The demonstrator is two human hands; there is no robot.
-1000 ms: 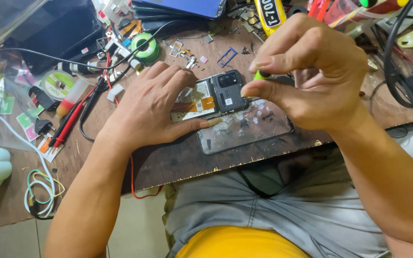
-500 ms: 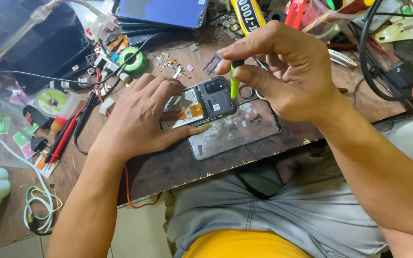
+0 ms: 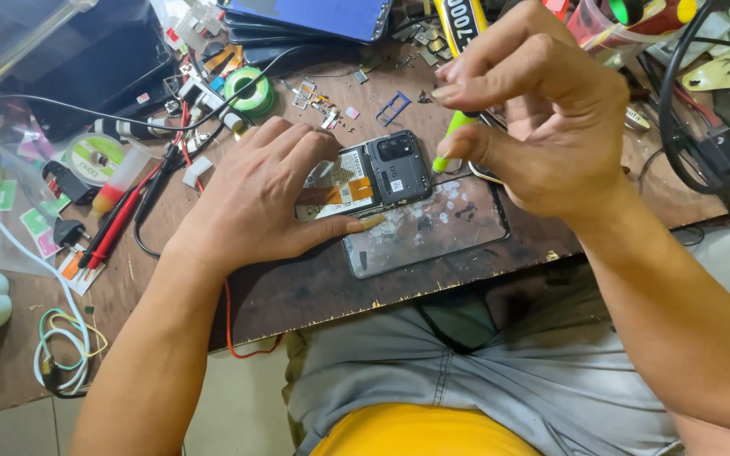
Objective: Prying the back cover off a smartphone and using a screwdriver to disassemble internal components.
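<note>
Blue phone screen (image 3: 310, 17) top centre

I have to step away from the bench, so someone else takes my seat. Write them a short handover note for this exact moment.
Left hand: flat on the opened phone, pinning it to the wooden bench.
Right hand: pinch grip on a green-handled screwdriver, tip down beside the phone's camera end.
Phone: back cover off, inner board and camera module exposed. It lies partly on a glass panel.
Done: back opened.
Left: whether any screws remain cannot be told. Small loose parts lie above the phone, so mind them.
</note>
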